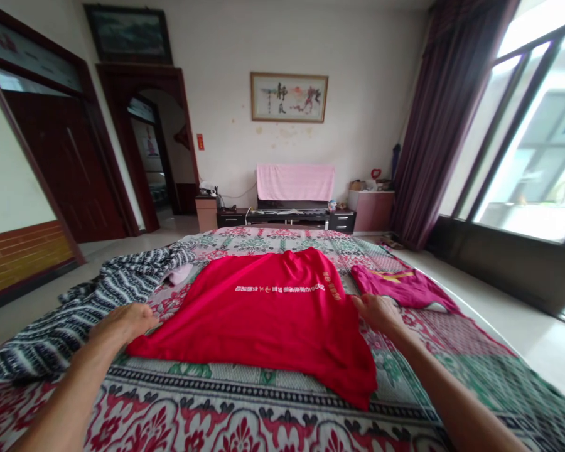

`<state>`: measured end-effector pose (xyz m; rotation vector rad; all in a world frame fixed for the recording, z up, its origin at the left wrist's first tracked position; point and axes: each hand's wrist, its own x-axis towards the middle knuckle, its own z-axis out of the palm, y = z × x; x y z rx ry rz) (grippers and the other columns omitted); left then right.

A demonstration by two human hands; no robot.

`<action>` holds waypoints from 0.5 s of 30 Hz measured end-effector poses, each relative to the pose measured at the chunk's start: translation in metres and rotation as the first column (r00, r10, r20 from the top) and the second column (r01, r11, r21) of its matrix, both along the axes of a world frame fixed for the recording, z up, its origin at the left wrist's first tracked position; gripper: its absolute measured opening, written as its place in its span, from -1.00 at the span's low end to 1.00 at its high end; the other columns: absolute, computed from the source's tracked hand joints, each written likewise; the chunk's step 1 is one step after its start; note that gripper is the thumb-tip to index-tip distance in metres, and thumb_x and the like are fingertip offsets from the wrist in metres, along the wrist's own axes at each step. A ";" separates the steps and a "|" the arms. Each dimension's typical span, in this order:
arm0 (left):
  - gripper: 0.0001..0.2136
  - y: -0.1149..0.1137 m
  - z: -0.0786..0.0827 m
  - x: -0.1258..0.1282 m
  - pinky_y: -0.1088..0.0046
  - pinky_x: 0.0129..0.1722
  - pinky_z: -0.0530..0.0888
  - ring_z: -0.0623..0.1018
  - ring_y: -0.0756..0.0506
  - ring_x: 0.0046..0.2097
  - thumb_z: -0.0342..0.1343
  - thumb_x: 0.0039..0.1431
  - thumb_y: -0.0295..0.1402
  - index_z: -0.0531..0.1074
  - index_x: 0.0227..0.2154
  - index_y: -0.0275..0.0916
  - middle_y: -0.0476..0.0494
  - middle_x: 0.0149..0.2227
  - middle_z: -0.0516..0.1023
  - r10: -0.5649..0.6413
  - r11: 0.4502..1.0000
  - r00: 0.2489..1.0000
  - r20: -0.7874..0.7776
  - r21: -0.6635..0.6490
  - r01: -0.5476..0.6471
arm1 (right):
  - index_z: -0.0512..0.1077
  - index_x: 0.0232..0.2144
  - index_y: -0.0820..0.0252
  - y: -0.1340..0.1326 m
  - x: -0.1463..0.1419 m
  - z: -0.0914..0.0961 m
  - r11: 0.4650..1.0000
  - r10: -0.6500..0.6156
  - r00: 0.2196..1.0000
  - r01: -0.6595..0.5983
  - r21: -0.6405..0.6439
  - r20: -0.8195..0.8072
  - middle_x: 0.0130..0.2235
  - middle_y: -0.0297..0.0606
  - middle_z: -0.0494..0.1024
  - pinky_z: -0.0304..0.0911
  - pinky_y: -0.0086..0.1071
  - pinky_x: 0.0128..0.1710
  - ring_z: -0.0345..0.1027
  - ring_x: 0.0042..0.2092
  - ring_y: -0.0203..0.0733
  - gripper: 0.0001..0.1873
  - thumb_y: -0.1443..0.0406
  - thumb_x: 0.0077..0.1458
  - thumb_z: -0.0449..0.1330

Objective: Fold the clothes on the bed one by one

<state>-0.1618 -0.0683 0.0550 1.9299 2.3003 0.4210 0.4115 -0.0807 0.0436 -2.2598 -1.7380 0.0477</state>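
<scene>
A red T-shirt [268, 314] with a line of pale printed text lies spread flat on the patterned bedspread [263, 402]. My left hand [127, 321] rests at the shirt's left edge, fingers curled onto the cloth near the corner. My right hand [379, 312] sits at the shirt's right edge, fingers closed on the fabric there. Both forearms reach in from the bottom of the view.
A black-and-white patterned garment [89, 301] lies bunched at the left of the bed. A magenta garment [400, 285] lies at the right. Beyond the bed stand a low TV cabinet [287, 216] with a pink cloth, a doorway at left and large windows at right.
</scene>
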 end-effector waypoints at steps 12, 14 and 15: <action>-0.76 0.000 -0.045 0.107 0.37 -0.08 0.36 0.52 -0.15 -0.17 -0.07 0.14 -0.36 0.49 -0.25 -0.23 -0.22 -0.22 0.54 -0.301 0.898 0.911 -0.283 0.236 0.370 | 0.55 -0.36 0.20 -0.001 0.002 0.004 0.996 -0.049 0.955 0.070 0.059 -0.292 -0.43 -0.21 0.57 0.15 -0.45 -0.41 0.42 -0.34 -0.17 -0.68 0.22 0.02 0.02; -0.77 -0.001 -0.050 0.108 0.38 -0.07 0.34 0.50 -0.14 -0.15 -0.06 0.15 -0.38 0.48 -0.22 -0.22 -0.20 -0.21 0.53 -0.283 0.909 0.914 -0.292 0.222 0.352 | 0.55 -0.36 0.19 -0.003 0.008 0.008 0.985 -0.102 0.960 0.135 0.112 -0.260 -0.42 -0.20 0.57 0.16 -0.44 -0.41 0.42 -0.33 -0.14 -0.67 0.18 0.02 0.03; -0.77 -0.002 -0.051 0.107 0.38 -0.06 0.34 0.49 -0.14 -0.15 -0.05 0.16 -0.38 0.48 -0.21 -0.22 -0.19 -0.20 0.53 -0.278 0.912 0.915 -0.292 0.219 0.347 | 0.56 -0.37 0.19 -0.004 0.011 0.009 0.979 -0.132 0.964 0.163 0.125 -0.230 -0.42 -0.18 0.57 0.16 -0.43 -0.42 0.42 -0.32 -0.13 -0.67 0.18 0.01 0.04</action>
